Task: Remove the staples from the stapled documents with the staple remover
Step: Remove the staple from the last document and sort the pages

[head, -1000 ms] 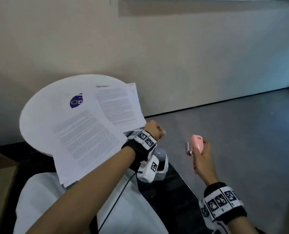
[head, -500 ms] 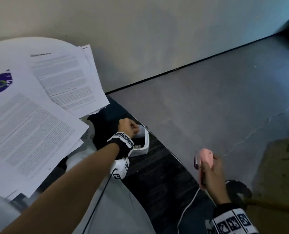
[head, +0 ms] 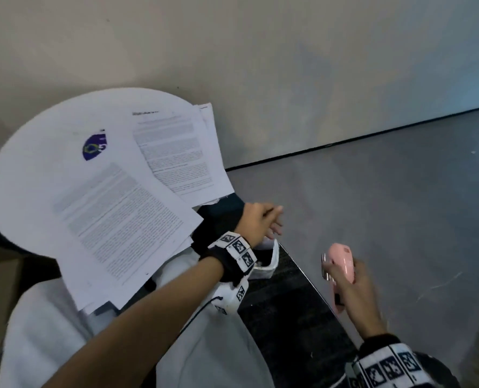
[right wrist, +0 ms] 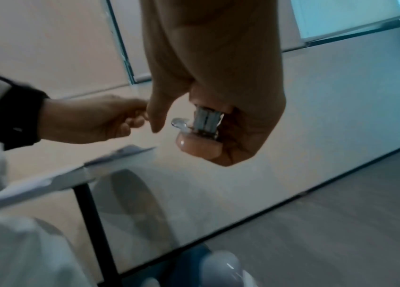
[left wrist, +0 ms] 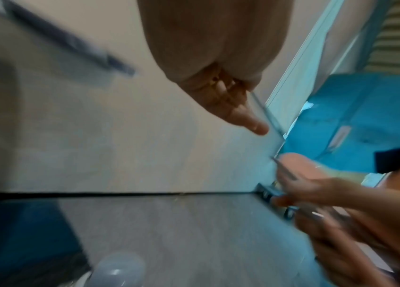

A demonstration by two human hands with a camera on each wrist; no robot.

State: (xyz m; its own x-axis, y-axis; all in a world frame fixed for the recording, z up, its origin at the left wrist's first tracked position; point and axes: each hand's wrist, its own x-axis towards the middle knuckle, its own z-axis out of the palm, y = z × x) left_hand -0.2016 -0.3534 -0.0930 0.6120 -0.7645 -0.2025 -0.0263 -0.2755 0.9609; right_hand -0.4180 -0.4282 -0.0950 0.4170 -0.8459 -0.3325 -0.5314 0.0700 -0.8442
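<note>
Here the right hand (head: 350,287) clamped the staple remover (head: 340,261), right of the bench (head: 22,163); the loose-fingered, empty left hand (head: 260,224) hovered nearer the documents (head: 120,208).

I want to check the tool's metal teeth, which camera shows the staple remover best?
Right wrist: the staple remover sits close up, metal jaws facing the camera, gripped by the right hand. Head shows only its pink back; left wrist shows a blurred pink shape.

Our papers (head: 126,208) on round table (head: 31,169), at 10 o'clock. Our left hand (head: 260,222) just off their 4 o'clock edge. Right hand (head: 353,292) with staple remover (head: 342,261) at 4 o'clock, apart.
</note>
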